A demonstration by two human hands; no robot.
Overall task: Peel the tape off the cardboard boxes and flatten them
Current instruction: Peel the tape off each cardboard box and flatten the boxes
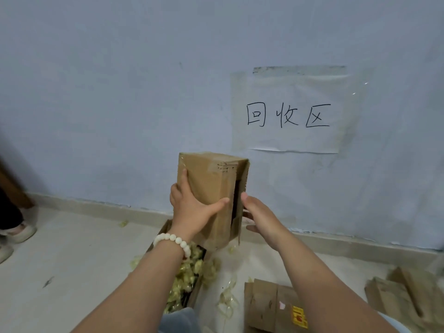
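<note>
Gripping cardboard box [211, 188]: left hand [192, 210], right hand [262, 215] either side.

Brown cardboard box [211, 186]: upright, raised off the floor, glossy tape [199, 156] over its top, right-side flap ajar. Flattened boxes [264, 306] on floor, lower right. Peeled tape strips [187, 277] heaped beneath.

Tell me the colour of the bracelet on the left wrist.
The bracelet is white beads; the head view shows it.
</note>
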